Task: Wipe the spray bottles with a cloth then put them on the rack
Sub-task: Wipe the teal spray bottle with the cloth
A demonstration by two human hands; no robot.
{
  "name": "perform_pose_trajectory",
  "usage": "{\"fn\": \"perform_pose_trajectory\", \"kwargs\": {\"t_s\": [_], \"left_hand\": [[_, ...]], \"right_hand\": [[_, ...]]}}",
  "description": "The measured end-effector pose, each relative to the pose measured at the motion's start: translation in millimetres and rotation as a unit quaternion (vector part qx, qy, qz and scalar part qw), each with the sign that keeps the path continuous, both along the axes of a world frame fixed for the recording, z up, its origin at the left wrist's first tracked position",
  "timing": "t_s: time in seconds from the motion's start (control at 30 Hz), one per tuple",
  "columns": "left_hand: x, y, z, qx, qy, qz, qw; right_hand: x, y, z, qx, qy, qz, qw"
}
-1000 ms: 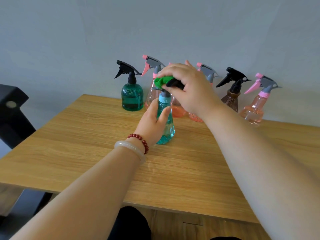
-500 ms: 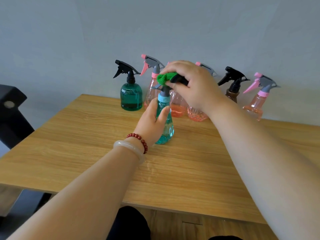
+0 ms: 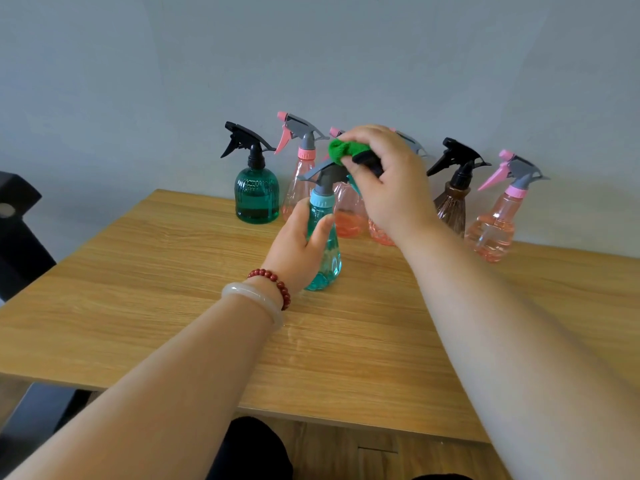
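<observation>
One teal bottle [image 3: 328, 251] well inside table [image 3: 138, 306] edges

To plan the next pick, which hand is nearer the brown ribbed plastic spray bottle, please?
Right. The right hand, holding the green cloth, is left of the brown ribbed spray bottle; the left hand grips the teal spray bottle farther left.

A light wooden table [image 3: 173, 289] carries spray bottles, all upright. A teal bottle [image 3: 327, 261] stands alone toward the middle. Along the far edge by the wall runs a row: a dark green bottle [image 3: 257, 199], a tall pink bottle [image 3: 298, 188], what look like two half-hidden pink bottles [image 3: 348, 220], a brown bottle [image 3: 450, 209] and an end pink bottle [image 3: 491, 233].
</observation>
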State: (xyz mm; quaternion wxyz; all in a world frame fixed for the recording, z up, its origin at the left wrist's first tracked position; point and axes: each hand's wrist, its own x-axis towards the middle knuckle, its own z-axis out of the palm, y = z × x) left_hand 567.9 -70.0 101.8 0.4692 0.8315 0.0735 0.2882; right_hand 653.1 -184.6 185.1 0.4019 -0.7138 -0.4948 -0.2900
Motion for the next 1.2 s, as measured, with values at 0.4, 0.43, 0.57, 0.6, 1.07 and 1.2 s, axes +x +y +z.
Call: {"fn": "perform_pose_trajectory", "kwargs": {"t_s": [0.4, 0.43, 0.57, 0.6, 1.07, 1.2], "left_hand": [[-1, 0, -3, -0.001, -0.006, 0.002, 1.0], [-1, 1, -3, -0.001, -0.009, 0.001, 1.0], [-2, 1, -3, -0.007, -0.007, -0.006, 1.0], [-2, 1, -3, -0.009, -0.005, -0.006, 1.0], [-2, 1, -3, -0.017, -0.001, -0.002, 1.0], [-4, -1, -3, -0.022, -0.005, 0.003, 1.0]], "right_hand": [[-3, -1, -34, 0.101, -0.015, -0.042, 0.994], [-6, -1, -39, 0.087, -0.032, -0.04, 0.995], [-4, -5, -45, 0.084, -0.046, -0.075, 0.993], [-4, -6, -48, 0.083, -0.047, -0.084, 0.992], [-8, -5, -67, 0.091, 0.013, -0.129, 0.987], [-14, -13, -85, 0.076, 0.077, -0.12, 0.987]]}}
